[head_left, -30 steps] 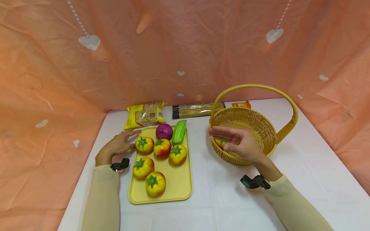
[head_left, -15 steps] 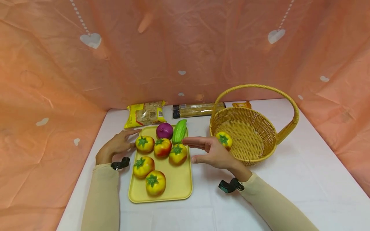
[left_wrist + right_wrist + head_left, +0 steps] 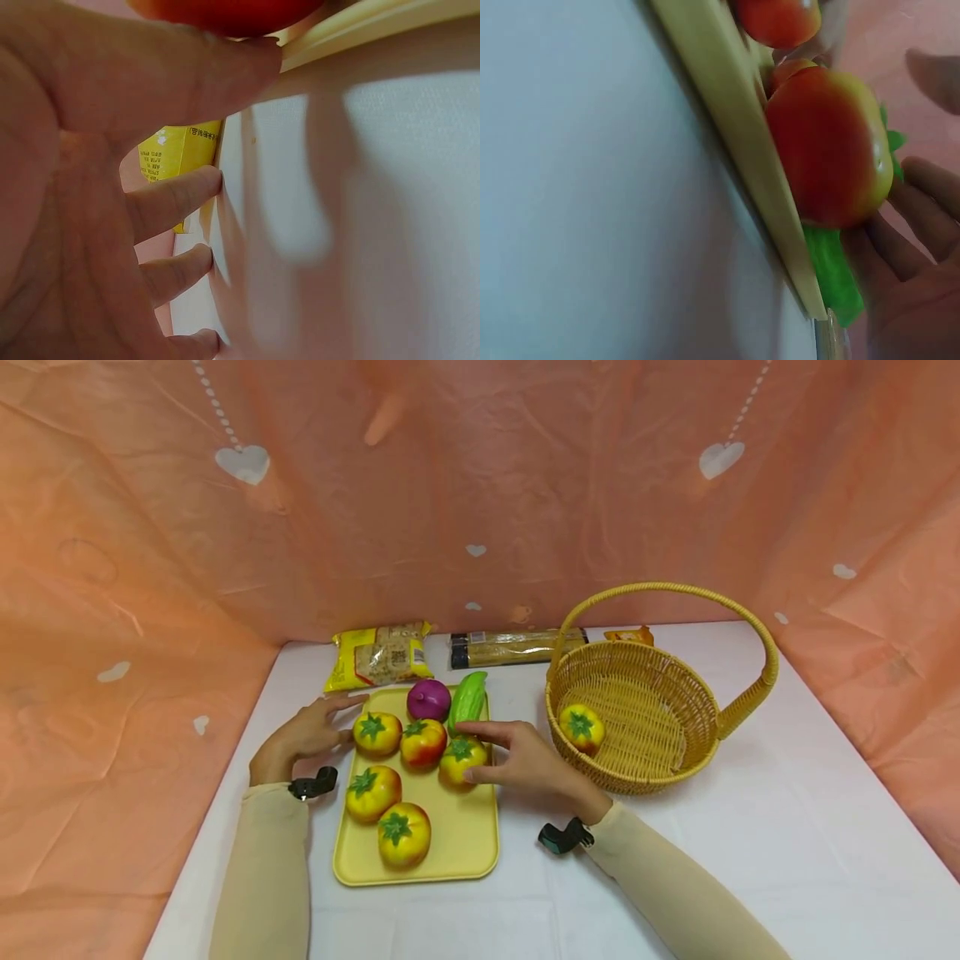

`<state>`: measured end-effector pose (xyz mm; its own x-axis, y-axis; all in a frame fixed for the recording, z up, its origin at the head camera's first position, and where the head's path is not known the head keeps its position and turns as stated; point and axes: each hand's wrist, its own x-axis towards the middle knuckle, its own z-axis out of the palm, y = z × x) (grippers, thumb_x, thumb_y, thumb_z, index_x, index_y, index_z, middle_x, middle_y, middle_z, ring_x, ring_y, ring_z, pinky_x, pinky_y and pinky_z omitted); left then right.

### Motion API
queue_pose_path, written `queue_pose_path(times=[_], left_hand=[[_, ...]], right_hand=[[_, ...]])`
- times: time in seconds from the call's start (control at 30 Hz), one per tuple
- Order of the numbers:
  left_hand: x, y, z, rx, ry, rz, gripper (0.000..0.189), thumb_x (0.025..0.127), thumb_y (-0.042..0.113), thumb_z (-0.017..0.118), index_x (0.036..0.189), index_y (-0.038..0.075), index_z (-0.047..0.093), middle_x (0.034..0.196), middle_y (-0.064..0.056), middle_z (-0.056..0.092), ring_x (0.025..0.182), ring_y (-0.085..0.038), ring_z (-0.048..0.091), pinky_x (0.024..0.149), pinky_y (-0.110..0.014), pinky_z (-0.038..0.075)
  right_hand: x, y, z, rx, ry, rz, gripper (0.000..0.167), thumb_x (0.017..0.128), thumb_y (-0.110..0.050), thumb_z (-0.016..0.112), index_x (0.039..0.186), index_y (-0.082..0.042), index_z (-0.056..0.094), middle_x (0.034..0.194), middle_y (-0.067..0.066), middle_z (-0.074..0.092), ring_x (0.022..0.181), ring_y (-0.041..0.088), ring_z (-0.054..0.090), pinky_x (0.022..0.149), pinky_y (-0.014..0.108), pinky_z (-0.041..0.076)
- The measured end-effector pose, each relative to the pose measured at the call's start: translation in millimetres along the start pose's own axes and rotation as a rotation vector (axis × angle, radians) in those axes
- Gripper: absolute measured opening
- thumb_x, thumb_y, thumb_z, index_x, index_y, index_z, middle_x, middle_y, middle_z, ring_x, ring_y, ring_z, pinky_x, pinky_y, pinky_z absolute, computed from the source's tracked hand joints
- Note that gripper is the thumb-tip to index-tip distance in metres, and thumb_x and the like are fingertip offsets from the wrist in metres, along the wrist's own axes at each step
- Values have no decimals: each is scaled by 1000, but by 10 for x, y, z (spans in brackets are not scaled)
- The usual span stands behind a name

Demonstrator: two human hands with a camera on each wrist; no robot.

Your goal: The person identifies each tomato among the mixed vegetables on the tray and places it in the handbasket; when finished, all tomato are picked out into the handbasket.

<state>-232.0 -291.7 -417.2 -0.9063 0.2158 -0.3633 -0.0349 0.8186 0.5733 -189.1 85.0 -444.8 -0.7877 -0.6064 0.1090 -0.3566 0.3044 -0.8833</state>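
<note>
My left hand rests at the left edge of the yellow tray, fingers spread. In the left wrist view its fingertips touch the white cloth, and its thumb lies by the rim under a red fruit. My right hand is over the tray's right edge, thumb and fingers on either side of a yellow-red toy tomato. In the right wrist view the thumb stands apart from that tomato; the fingers are behind it. Several similar tomatoes, a purple onion and a green cucumber-like vegetable lie on the tray.
A wicker basket with a tall handle stands on the right, with one tomato inside. Along the back lie a yellow food bag, a pack of long noodle-like sticks and a small orange packet.
My right hand has moved left from over the basket to the tomato at the tray's right edge, uncovering the tomato in the basket. My left hand has stayed in place.
</note>
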Motion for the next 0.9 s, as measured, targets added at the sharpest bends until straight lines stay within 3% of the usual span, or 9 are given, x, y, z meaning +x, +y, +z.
queue_pose_path(times=[0.3,0.47,0.67,0.9], left_hand=[[-3,-1,8,29,17,39,75,99,19,71,169,17,44,176,-32,28,162,-61,19,127,-82,15],[-1,-13,16,17,16,31,76,98,18,72,169,17,44,176,-33,26,161,-61,20,127,-82,16],[20,-20,19,19,16,25,78,97,20,73,169,18,44,176,-33,27,162,-61,20,127,-81,17],[14,-6,10,13,9,12,77,98,21,72,170,19,43,176,-32,26,163,-60,18,128,-81,15]], right_hand=[[-13,47,21,-41,6,-15,65,90,-16,91,150,-8,67,150,9,71,136,27,69,120,46,53],[-29,60,22,-103,-50,-1,66,88,-25,94,149,-17,70,149,-1,72,137,20,66,123,45,49],[-37,88,-3,-111,-130,-19,61,91,-21,90,149,-21,70,151,-4,70,141,19,63,126,43,46],[-56,81,-8,-129,-125,-16,57,89,-25,92,143,-21,74,146,-4,73,138,18,65,124,43,47]])
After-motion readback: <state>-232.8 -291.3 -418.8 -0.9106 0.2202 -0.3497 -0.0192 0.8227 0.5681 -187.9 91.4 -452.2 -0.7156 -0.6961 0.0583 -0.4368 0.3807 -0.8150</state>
